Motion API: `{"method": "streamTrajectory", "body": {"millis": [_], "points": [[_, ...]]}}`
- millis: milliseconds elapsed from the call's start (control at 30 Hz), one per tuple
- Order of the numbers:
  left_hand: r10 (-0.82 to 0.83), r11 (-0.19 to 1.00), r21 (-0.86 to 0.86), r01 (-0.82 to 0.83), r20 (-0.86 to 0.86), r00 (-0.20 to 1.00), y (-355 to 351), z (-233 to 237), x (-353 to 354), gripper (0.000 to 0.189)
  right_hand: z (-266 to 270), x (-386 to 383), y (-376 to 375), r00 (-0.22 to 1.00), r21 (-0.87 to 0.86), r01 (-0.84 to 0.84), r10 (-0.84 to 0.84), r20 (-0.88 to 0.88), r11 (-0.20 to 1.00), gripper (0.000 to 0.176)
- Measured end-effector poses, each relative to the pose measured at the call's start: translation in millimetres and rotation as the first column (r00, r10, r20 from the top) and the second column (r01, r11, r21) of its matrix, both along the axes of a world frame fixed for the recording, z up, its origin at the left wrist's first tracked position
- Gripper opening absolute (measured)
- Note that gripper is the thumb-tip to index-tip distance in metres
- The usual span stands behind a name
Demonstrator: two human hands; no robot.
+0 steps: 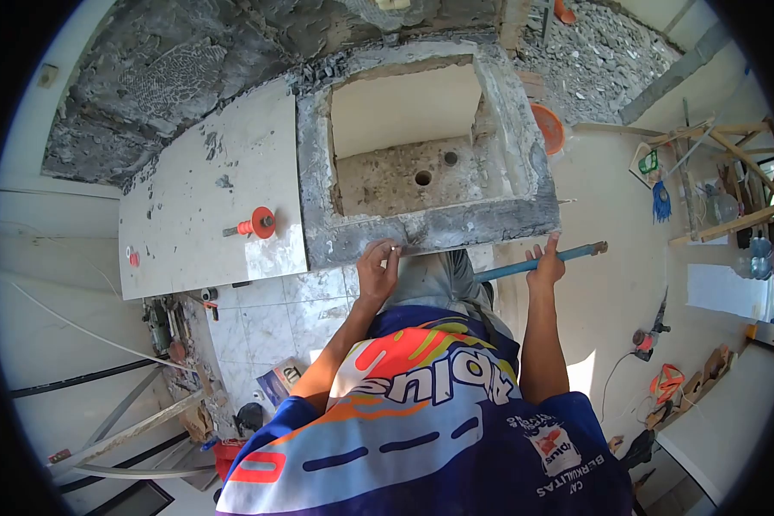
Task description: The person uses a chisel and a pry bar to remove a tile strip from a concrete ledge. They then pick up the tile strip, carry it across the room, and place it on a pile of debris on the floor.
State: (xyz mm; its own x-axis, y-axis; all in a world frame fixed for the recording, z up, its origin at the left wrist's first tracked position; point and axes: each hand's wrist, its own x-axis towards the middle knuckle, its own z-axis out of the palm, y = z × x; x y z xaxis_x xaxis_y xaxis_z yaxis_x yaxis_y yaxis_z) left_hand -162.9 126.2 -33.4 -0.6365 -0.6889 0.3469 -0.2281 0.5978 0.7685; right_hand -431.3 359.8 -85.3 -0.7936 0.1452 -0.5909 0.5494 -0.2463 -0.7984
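Note:
My left hand (pixel 378 268) is at the front edge of the mortar-covered counter (pixel 353 243), its fingers pinched together around something small and pale that I cannot make out. Over at the counter's right front corner, my right hand (pixel 547 263) wraps round a blue tube-like tool (pixel 525 267), which points out to the right with a brownish tip. A rectangular opening in the counter shows a rough floor (pixel 387 179) with two dark holes. On the large pale tile (pixel 206 189) to the left lies a chisel with an orange guard (pixel 261 223).
An orange bucket (pixel 548 129) stands behind the counter's right side, near rubble (pixel 593 69). A power tool (pixel 643 340) with a cord lies on the floor at right. Wooden framing (pixel 731 219) is at far right. Bars and tools (pixel 156 327) lie at lower left.

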Motion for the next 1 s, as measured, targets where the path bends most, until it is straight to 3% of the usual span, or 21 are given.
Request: {"method": "streamTrajectory", "body": {"millis": [67,167,267,400,467,600,700,733,833,933,1000], "points": [[0.182,0.972,0.138,-0.190,0.065,0.981,-2.7,1.8,24.2,0.009,21.6,10.3,-1.5,0.986,0.106,0.057,-0.039,-0.159,0.993,0.056],[0.341,0.906,0.245,-0.346,0.064,0.938,-7.2,-25.0,56.5,0.012,54.4,16.9,2.4,0.908,0.184,-0.226,0.275,-0.317,0.957,0.041],[0.469,0.837,0.303,-0.456,0.033,0.882,-9.6,-47.2,69.7,0.014,95.3,32.9,-22.3,0.781,0.236,-0.448,0.506,-0.367,0.862,0.037],[0.518,0.821,0.268,-0.504,0.021,0.855,-9.4,-45.7,70.2,0.014,102.9,52.7,-49.8,0.363,0.619,-0.593,0.857,-0.365,0.515,0.036],[0.552,0.799,0.277,-0.533,0.011,0.833,-9.8,-43.3,69.4,0.014,129.7,71.2,-70.7,0.191,0.670,-0.641,0.924,-0.332,0.373,0.034],[0.599,0.773,0.249,-0.583,0.015,0.801,-17.7,-47.7,81.7,0.012,130.0,97.2,-102.8,-0.122,0.709,-0.692,0.947,-0.298,0.134,0.025],[0.587,0.792,0.198,-0.578,0.011,0.809,-20.5,-44.2,87.4,0.010,150.6,121.7,-127.6,-0.220,0.649,-0.758,0.913,-0.345,0.062,0.029],[0.595,0.788,0.193,-0.584,0.004,0.804,-22.2,-44.1,87.5,0.010,152.2,127.6,-134.2,-0.219,0.584,-0.811,0.939,-0.265,-0.024,0.032],[0.589,0.798,0.165,-0.579,-0.013,0.808,-23.5,-44.1,89.4,0.009,158.5,140.8,-155.1,-0.327,0.614,-0.776,0.925,-0.192,-0.147,0.034],[0.559,0.824,0.108,-0.556,0.008,0.829,-28.8,-43.1,91.8,0.008,140.3,151.9,-167.1,-0.440,0.783,-0.606,0.879,-0.184,-0.140,0.036],[0.532,0.844,0.058,-0.532,0.017,0.846,-31.3,-42.1,91.9,0.008,136.0,159.9,-172.2,-0.461,0.764,-0.642,0.827,-0.322,-0.060,0.038]]}}
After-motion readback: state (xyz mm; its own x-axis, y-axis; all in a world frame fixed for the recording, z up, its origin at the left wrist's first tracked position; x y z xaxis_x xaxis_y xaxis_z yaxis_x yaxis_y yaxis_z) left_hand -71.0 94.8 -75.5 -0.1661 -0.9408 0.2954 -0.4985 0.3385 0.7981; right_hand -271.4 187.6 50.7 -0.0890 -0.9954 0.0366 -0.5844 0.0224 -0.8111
